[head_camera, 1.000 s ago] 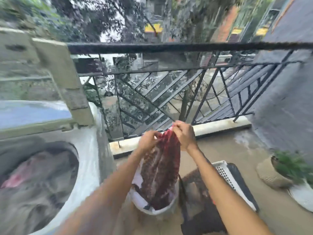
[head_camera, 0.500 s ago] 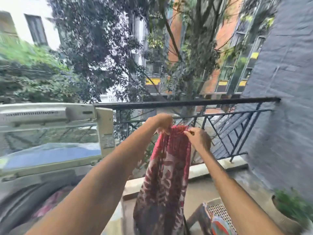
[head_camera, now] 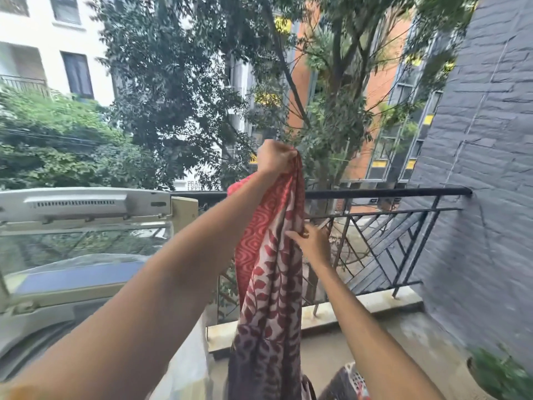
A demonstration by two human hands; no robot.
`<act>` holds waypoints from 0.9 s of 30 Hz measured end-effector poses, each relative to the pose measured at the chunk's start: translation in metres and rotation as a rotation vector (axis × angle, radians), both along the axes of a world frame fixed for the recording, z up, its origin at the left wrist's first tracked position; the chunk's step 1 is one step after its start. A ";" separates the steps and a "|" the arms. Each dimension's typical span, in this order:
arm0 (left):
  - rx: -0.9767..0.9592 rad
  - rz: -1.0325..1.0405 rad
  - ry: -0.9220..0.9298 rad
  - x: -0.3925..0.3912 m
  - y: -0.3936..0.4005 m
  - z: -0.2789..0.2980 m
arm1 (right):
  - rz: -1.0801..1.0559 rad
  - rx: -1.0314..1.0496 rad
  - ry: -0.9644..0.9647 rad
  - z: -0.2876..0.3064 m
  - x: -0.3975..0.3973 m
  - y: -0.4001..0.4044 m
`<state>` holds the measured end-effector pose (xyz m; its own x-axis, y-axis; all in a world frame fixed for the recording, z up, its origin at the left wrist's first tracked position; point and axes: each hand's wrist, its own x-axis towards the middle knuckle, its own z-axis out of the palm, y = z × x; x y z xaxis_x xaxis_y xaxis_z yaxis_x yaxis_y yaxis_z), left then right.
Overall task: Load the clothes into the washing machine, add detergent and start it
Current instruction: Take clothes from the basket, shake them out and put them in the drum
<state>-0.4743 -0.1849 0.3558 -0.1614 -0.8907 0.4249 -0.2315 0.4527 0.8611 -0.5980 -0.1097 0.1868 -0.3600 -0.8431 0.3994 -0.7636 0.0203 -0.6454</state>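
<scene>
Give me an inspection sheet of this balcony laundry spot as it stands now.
Surface: concrete balcony floor, bare where visible.
Job's things: red patterned cloth hangs lifted in the air; washer at left, its lid raised; drum contents not visible. Detergent: nothing seen.
Clutter: basket at bottom edge, partly cut off; potted plant by the wall.
Grippers: left hand grips the cloth's top; right hand pinches its edge lower down.
Cables: nothing seen.
Surroundings: black railing, grey brick wall, trees and buildings beyond.
</scene>
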 end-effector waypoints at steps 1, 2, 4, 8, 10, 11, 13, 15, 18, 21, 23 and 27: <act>-0.002 0.009 0.061 0.001 0.004 0.012 | 0.007 0.008 -0.001 -0.007 0.007 -0.001; -0.008 0.016 0.114 0.004 0.006 0.023 | 0.013 0.033 -0.004 -0.012 0.014 0.000; -0.033 0.039 0.194 0.013 0.009 0.046 | 0.041 0.049 0.004 -0.018 0.024 -0.001; -0.096 0.099 0.240 0.050 0.004 0.083 | 0.089 0.022 -0.008 -0.006 0.024 -0.014; -0.139 0.160 0.187 0.076 -0.003 0.095 | 0.080 -0.040 -0.057 0.016 0.022 -0.020; -0.173 0.209 0.131 0.091 -0.005 0.100 | 0.067 -0.104 -0.090 0.029 0.020 -0.024; -0.247 0.349 -0.053 0.123 -0.011 0.105 | 0.040 -0.220 -0.144 0.062 0.019 -0.024; -0.242 0.479 -0.216 0.156 -0.018 0.100 | 0.012 -0.351 -0.178 0.102 0.022 -0.024; -0.167 0.547 -0.287 0.194 -0.029 0.082 | 0.019 -0.547 -0.305 0.169 0.035 -0.035; -0.148 0.534 -0.209 0.216 -0.034 0.074 | 0.025 -0.625 -0.407 0.237 0.052 -0.055; -0.175 0.497 -0.162 0.221 -0.034 0.078 | 0.065 -0.591 -0.427 0.271 0.063 -0.066; -0.262 0.285 -0.172 0.219 -0.020 0.091 | 0.129 -0.498 -0.351 0.289 0.096 -0.081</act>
<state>-0.2551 -0.2051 0.4469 -0.0131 -0.7753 0.6315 -0.5096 0.5485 0.6629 -0.5024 -0.1908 0.4757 -0.4488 -0.6313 0.6324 -0.4808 -0.4259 -0.7664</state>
